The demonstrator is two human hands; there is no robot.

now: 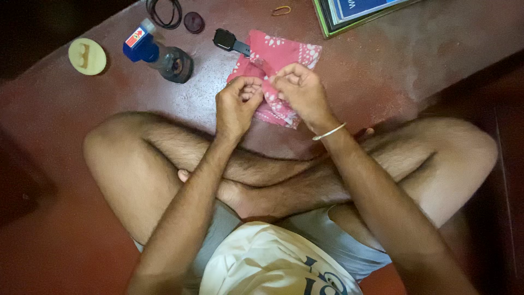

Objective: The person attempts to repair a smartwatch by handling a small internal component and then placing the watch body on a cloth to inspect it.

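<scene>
I sit cross-legged on a dark red floor. A folded pink cloth with white flower print (286, 54) lies on the floor in front of my shins. My left hand (237, 104) and my right hand (300, 93) meet over its near edge, fingers curled and pinching something small between them that I cannot make out. A thin metal bangle (329, 131) circles my right wrist. A black wristwatch (226, 40) lies partly under the cloth's far left corner.
A dark bottle with a blue cap (158, 54) lies on its side at the left. Beside it are a round cream lid (87, 56), a black cord loop (164, 11), a small dark disc (194, 22), an orange rubber band (282, 10) and a green-edged book (360, 13).
</scene>
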